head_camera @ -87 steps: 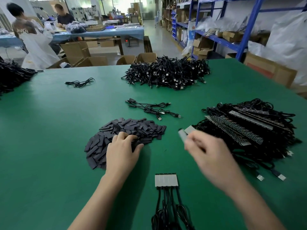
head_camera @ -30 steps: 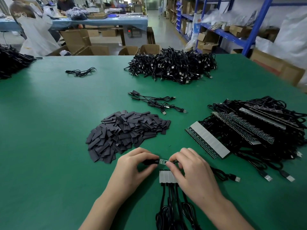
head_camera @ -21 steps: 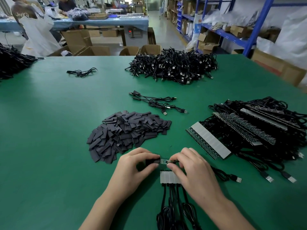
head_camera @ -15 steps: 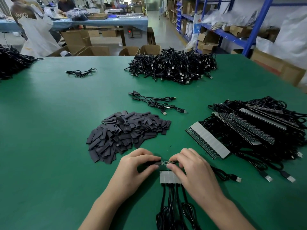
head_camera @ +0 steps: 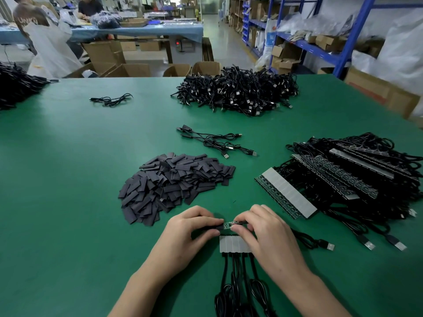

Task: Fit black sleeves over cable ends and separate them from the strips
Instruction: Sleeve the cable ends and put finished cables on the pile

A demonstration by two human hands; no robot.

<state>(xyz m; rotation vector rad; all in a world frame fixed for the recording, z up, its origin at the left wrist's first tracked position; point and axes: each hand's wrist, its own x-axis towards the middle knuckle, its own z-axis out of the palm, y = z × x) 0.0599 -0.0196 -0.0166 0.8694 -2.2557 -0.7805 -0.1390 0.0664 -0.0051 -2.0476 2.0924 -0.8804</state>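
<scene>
**A:** What does the head view show you holding?

**B:** My left hand (head_camera: pixel 187 232) is pinching a black sleeve (head_camera: pixel 215 228) between thumb and fingers. My right hand (head_camera: pixel 263 229) is pinching the cable end (head_camera: pixel 230 224), a small green board, on its far side. Each hand is closed on its own piece. The two meet just above the short strip (head_camera: pixel 231 244) lying on the green table (head_camera: pixel 68 202).

**A:** Is the sleeve on yet?

**B:** I judge it has barely started. Most of the green board shows bare between my fingertips. I can't tell whether the sleeve's mouth has caught the board's edge.

**A:** How do you do this step well?

**B:** I'd squeeze the flat sleeve by its edges so the mouth opens. Then I'd line it up with the board and slide it on straight, not at an angle. A corner could snag or a part could catch. I'd grip the board by its sides, near the wire, so my fingers don't block the sleeve.

**A:** And supplies?

**B:** The pile of sleeves (head_camera: pixel 174 181) is just beyond my left hand. The long strips (head_camera: pixel 286 193), with their cables attached, are stacked to my right.
</scene>
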